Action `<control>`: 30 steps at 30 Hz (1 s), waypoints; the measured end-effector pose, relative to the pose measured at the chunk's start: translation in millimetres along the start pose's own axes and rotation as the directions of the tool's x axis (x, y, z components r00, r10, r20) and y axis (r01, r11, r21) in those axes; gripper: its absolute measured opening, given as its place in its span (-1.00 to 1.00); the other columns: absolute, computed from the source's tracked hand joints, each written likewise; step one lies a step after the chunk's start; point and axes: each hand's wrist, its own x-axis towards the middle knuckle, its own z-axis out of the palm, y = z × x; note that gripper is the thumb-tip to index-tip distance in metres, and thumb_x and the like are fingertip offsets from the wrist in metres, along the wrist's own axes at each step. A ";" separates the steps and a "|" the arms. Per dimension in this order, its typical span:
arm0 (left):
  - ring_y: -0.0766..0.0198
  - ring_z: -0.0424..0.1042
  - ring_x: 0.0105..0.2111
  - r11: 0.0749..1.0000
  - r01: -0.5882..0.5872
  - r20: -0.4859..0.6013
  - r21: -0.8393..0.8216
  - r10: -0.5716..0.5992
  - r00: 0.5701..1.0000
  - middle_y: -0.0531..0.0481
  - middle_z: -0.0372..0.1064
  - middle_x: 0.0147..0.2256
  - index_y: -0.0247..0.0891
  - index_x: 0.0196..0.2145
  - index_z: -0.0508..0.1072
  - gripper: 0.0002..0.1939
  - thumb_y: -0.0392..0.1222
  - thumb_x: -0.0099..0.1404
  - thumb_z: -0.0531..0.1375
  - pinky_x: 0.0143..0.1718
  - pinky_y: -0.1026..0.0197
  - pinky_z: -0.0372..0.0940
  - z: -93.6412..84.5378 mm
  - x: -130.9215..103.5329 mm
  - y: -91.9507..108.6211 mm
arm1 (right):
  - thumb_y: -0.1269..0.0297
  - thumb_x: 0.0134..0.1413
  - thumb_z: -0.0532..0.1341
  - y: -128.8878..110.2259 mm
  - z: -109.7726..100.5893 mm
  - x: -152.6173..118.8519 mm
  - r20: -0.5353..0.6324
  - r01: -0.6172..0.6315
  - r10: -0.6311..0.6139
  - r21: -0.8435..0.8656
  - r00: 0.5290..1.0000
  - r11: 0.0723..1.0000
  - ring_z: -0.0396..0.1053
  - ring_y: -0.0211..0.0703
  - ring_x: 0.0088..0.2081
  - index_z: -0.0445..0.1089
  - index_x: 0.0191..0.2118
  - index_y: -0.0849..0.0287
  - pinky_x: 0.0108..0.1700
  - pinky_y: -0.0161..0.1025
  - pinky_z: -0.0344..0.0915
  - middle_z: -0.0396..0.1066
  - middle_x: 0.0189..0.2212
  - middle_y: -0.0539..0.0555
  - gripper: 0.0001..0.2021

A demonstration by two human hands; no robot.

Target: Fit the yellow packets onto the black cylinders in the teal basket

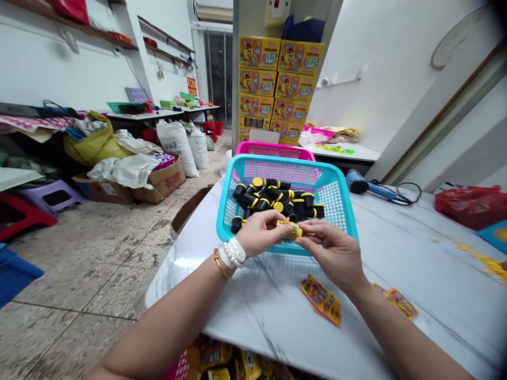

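Head view: a small glossy yellow piece (292, 230) is held at the near rim of the turquoise basket (344, 198), just above that rim. The left hand (261, 232) pinches one end of it between thumb and fingers; the right hand (336, 256) pinches the other end, thumb and fingertips pressed together on it. Its details are too small to make out. On the left wrist are a white beaded band (233, 254) and a gold bracelet (221, 265).

Inside the turquoise basket, just beyond the hands, lies a loose heap of black cylinders (261, 205) with yellow ends, pointing in various directions. The basket stands on a white marbled table (245, 301). On the near side of the basket lies a short overlapping pile of printed packets (322, 301); another printed packet (402, 303) lies farther right, beside the right forearm.

Directly behind the turquoise basket is a pink basket (273, 150), and beyond that rise stacked yellow cartons (257, 82). To the right of the turquoise basket lie a blue tool (380, 191) with a dark cable and, farther off, a red plastic bag (471, 207). Well left of it, white sacks (176, 145) stand on the floor.
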 end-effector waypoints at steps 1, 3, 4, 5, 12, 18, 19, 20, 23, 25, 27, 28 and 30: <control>0.34 0.34 -0.51 0.999 -0.036 -0.005 0.038 0.037 0.999 -0.02 0.43 -0.45 -0.31 -0.25 0.50 -0.74 -0.05 0.21 0.26 -0.45 0.31 0.22 -0.1 -0.6 -0.2 | 0.24 -0.17 0.48 -0.1 0.6 -0.6 0.002 -0.069 0.069 0.020 0.998 0.997 0.55 -0.07 -0.27 0.59 -0.31 0.09 -0.19 -0.11 0.55 0.57 -0.27 0.09 -0.78; 0.33 0.34 -0.45 0.980 -0.142 -0.006 0.142 0.144 0.990 -0.05 0.46 -0.38 -0.30 -0.24 0.53 -0.76 -0.08 0.23 0.24 -0.40 0.30 0.22 1.0 -3.0 -0.1 | 0.19 -0.19 0.49 -0.6 0.9 0.0 0.043 -0.277 0.274 0.122 0.961 0.953 0.56 -0.08 -0.36 0.59 -0.30 0.14 -0.22 -0.07 0.56 0.59 -0.36 0.09 -0.74; 0.32 0.34 -0.43 0.963 -0.189 -0.001 0.190 0.193 0.981 -0.06 0.47 -0.34 -0.29 -0.23 0.54 -0.77 -0.09 0.25 0.23 -0.38 0.30 0.22 2.1 -4.4 0.2 | 0.17 -0.20 0.50 -0.9 0.8 1.2 0.087 -0.378 0.368 0.181 0.926 0.908 0.56 -0.08 -0.39 0.59 -0.31 0.17 -0.23 -0.06 0.56 0.60 -0.38 0.10 -0.72; 0.32 0.34 -0.42 0.950 -0.223 0.006 0.221 0.227 0.974 -0.07 0.48 -0.32 -0.27 -0.23 0.55 -0.78 -0.09 0.26 0.22 -0.36 0.29 0.22 3.4 -5.5 0.6 | 0.15 -0.22 0.50 -1.1 0.5 2.7 0.137 -0.456 0.435 0.228 0.890 0.860 0.56 -0.07 -0.39 0.58 -0.33 0.19 -0.23 -0.06 0.56 0.60 -0.39 0.11 -0.71; 0.33 0.37 -0.52 0.999 -0.027 -0.055 0.022 0.028 0.998 -0.02 0.42 -0.44 -0.27 -0.08 0.52 -0.59 0.04 0.21 0.27 -0.47 0.31 0.22 0.8 -1.2 1.5 | 0.22 -0.15 0.48 -2.0 -6.0 7.4 0.060 -0.181 0.176 0.099 0.983 0.978 0.56 -0.07 -0.23 0.58 -0.25 0.11 -0.11 -0.06 0.55 0.58 -0.24 0.09 -0.73; 0.39 0.34 -0.54 0.993 0.024 0.074 -0.113 -0.016 0.997 0.03 0.38 -0.50 -0.32 -0.24 0.49 -0.71 -0.05 0.17 0.30 -0.49 0.34 0.23 -1.9 2.1 -1.8 | 0.31 -0.08 0.44 2.8 -12.8 3.2 0.045 0.076 -0.073 -0.062 0.996 0.995 0.53 -0.07 -0.15 0.58 -0.19 0.04 -0.08 -0.09 0.55 0.55 -0.19 0.06 -0.75; 0.38 0.37 -0.51 0.992 0.010 0.071 -0.123 -0.001 0.997 0.02 0.40 -0.45 -0.31 -0.23 0.48 -0.71 -0.07 0.15 0.32 -0.46 0.34 0.26 -0.2 1.8 -3.3 | 0.31 -0.07 0.44 2.9 -12.5 2.8 0.042 0.053 -0.050 -0.061 0.998 0.997 0.54 -0.08 -0.19 0.58 -0.19 0.04 -0.09 -0.09 0.55 0.56 -0.21 0.06 -0.75; 0.37 0.39 -0.48 0.992 -0.005 0.070 -0.123 0.014 0.997 0.00 0.43 -0.41 -0.29 -0.22 0.48 -0.69 -0.09 0.12 0.34 -0.44 0.33 0.27 1.4 1.4 -4.7 | 0.31 -0.06 0.44 2.6 -11.9 2.5 0.043 0.030 -0.027 -0.059 0.999 0.998 0.54 -0.09 -0.22 0.57 -0.18 0.05 -0.11 -0.09 0.55 0.57 -0.22 0.05 -0.76; 0.34 0.43 -0.45 0.996 -0.012 0.095 -0.084 0.020 0.995 -0.03 0.45 -0.38 -0.27 -0.20 0.47 -0.66 0.00 0.15 0.32 -0.44 0.33 0.27 2.5 1.2 -6.0 | 0.31 -0.03 0.42 1.0 -10.0 1.9 0.062 0.047 -0.042 -0.081 0.997 0.996 0.54 -0.11 -0.24 0.56 -0.17 0.06 -0.14 -0.11 0.55 0.56 -0.24 0.05 -0.77; 0.32 0.44 -0.48 0.995 0.029 0.155 -0.097 -0.014 0.988 -0.06 0.46 -0.39 -0.28 -0.14 0.46 -0.61 0.09 0.24 0.23 -0.47 0.32 0.26 -0.1 1.8 -4.3 | 0.34 -0.01 0.41 0.6 -10.4 1.8 0.077 0.143 -0.135 -0.125 0.988 0.982 0.52 -0.09 -0.18 0.54 -0.15 0.04 -0.12 -0.10 0.54 0.53 -0.19 0.06 -0.75; 0.32 0.43 -0.50 0.988 0.070 0.198 -0.134 -0.042 0.979 -0.09 0.47 -0.40 -0.31 -0.10 0.44 -0.56 0.13 0.29 0.16 -0.50 0.31 0.26 -3.0 2.4 -2.1 | 0.37 -0.01 0.40 1.3 -12.0 1.5 0.098 0.243 -0.228 -0.189 0.969 0.952 0.50 -0.07 -0.12 0.54 -0.14 0.02 -0.08 -0.08 0.52 0.51 -0.15 0.07 -0.73; 0.34 0.41 -0.52 0.986 0.080 0.200 -0.147 -0.049 0.979 -0.09 0.47 -0.41 -0.32 -0.11 0.45 -0.57 0.12 0.29 0.17 -0.51 0.32 0.25 -3.6 2.5 -1.2 | 0.38 -0.02 0.40 1.9 -12.8 1.1 0.111 0.276 -0.257 -0.222 0.960 0.935 0.49 -0.05 -0.10 0.54 -0.15 0.02 -0.06 -0.07 0.51 0.51 -0.14 0.08 -0.74; 0.38 0.36 -0.53 0.985 0.073 0.167 -0.154 -0.047 0.985 -0.06 0.45 -0.43 -0.33 -0.17 0.47 -0.63 0.06 0.26 0.22 -0.50 0.33 0.23 -2.5 1.9 -0.5 | 0.38 -0.03 0.41 2.9 -12.9 -0.2 0.123 0.286 -0.262 -0.256 0.957 0.923 0.51 -0.04 -0.13 0.54 -0.17 0.03 -0.08 -0.06 0.51 0.53 -0.17 0.08 -0.75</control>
